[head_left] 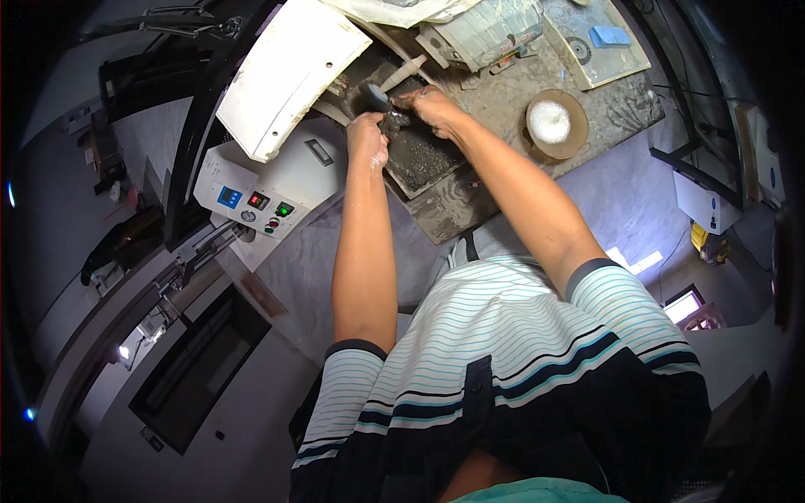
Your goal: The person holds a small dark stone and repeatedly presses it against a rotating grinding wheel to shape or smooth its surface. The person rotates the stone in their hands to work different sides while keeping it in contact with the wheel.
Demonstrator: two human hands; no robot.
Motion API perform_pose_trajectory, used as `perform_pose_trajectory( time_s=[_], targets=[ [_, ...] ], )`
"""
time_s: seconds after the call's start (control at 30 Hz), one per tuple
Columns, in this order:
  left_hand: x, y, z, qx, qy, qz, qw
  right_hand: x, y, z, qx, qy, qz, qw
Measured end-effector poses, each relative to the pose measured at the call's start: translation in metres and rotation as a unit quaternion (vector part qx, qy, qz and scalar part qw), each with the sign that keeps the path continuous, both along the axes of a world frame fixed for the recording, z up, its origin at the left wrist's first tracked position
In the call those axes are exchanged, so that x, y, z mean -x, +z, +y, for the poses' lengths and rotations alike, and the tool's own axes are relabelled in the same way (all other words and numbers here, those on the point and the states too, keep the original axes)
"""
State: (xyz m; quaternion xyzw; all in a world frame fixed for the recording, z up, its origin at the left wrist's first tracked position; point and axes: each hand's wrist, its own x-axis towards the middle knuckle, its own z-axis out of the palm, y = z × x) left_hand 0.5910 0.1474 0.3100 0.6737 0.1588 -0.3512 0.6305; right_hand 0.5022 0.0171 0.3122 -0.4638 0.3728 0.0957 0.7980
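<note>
Both of my hands reach over a dark, wet, gritty tray at the front of a motor unit. A pale tapered spindle runs out from the motor to a dark grey round wheel. My left hand is closed just below the wheel, with whitish smears near the wrist. Beside the wheel's right side, my right hand has its fingers bent and pinched. A small shiny spot shows between the two sets of fingertips, too small to name.
Right of the tray, a round brown bowl holds white foam. Behind it lies a pale board with a blue block. A white panel stands close on the left, above a white machine with displays and buttons.
</note>
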Motion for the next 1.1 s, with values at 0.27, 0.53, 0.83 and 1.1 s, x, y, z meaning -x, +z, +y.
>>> perform_pose_trajectory(
  time_s=[0.27,0.53,0.83,1.1],
  targets=[
    [0.011,0.009,-0.005,-0.026,-0.095,-0.035,0.995,0.006,-0.046,0.007,0.071,-0.058,-0.036,0.995],
    [0.029,0.022,-0.009,-0.073,-0.125,-0.166,0.975,0.016,-0.035,0.011,0.084,-0.068,-0.062,0.992],
    [0.002,0.014,-0.005,-0.064,-0.139,-0.136,0.979,-0.002,-0.019,0.009,0.100,-0.032,-0.042,0.994],
    [0.031,0.028,0.001,-0.162,-0.226,-0.272,0.921,0.017,-0.032,0.021,0.098,-0.060,-0.087,0.990]
  ],
)
